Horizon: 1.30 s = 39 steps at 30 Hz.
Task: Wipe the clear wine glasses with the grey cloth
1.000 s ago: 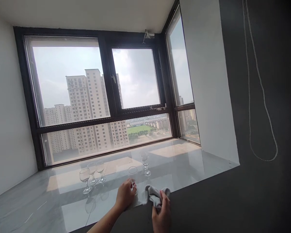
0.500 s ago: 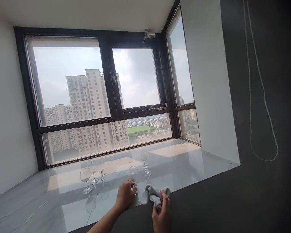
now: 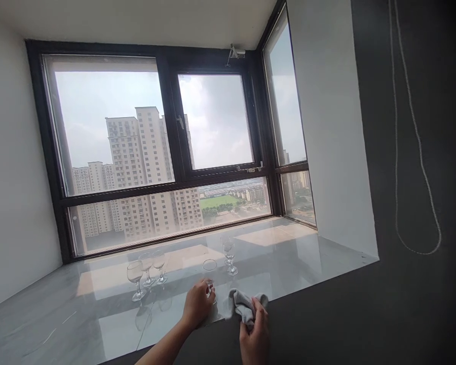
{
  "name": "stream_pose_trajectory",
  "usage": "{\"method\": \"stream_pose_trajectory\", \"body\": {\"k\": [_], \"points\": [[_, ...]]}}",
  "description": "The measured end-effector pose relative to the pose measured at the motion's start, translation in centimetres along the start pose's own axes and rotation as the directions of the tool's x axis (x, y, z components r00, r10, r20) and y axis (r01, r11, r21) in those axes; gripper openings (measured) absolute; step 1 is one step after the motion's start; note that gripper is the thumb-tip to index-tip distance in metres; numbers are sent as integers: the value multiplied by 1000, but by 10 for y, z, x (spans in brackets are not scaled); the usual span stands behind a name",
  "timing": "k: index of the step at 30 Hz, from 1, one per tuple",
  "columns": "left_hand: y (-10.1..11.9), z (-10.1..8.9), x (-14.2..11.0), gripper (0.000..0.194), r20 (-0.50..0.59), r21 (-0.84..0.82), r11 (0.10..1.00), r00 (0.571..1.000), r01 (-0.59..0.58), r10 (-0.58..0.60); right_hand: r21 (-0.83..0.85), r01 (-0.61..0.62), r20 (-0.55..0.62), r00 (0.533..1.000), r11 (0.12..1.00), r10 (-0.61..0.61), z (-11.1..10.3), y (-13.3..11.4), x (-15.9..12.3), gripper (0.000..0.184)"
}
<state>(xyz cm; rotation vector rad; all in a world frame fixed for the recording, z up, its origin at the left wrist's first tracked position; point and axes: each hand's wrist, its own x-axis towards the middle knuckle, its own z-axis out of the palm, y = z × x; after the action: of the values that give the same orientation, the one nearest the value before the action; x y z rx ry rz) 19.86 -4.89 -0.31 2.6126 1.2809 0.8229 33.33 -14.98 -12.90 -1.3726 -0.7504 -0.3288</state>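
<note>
Near the front edge of the glossy window sill, my left hand [image 3: 198, 303] is closed around the lower part of a clear stemmed glass [image 3: 210, 265]. The glass is upright, its round rim showing above my fingers and part of its foot beside them. To the right, my right hand [image 3: 254, 332] grips a crumpled grey cloth [image 3: 242, 305] at the sill's edge. The cloth is just apart from the glass. Further left on the sill stand three wine glasses [image 3: 135, 274]. Behind and right of the held glass are more stemmed glasses [image 3: 230, 256], one partly hiding another.
The tiled sill [image 3: 296, 274] ends in a front edge above a dark wall. Dark-framed windows [image 3: 167, 192] rise behind it, with tall buildings outside. A looped blind cord [image 3: 397, 192] hangs at the right. A white wall [image 3: 330, 132] closes the sill's right side.
The whole view has shifted slightly to the right. My hands, the held glass and the cloth keep nearly the same places relative to each other.
</note>
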Motion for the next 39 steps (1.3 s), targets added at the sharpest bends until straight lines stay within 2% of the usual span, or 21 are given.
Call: {"method": "stream_pose_trajectory", "body": {"k": [16,29,39], "points": [[3,-2,0,17,19,4,1000,1000,9,-9,13,-12,11,1000,1000,12,-1,-2,0,47],[-3,2,1,12,-17,-4,1000,999,-30,30,28,5,-4,1000,1000,-5,2,-1,0,45],[-2,1,1,18,3,-1,1000,1000,-4,4,19,2,-15,1000,1000,-2,5,1,-1,45]]}}
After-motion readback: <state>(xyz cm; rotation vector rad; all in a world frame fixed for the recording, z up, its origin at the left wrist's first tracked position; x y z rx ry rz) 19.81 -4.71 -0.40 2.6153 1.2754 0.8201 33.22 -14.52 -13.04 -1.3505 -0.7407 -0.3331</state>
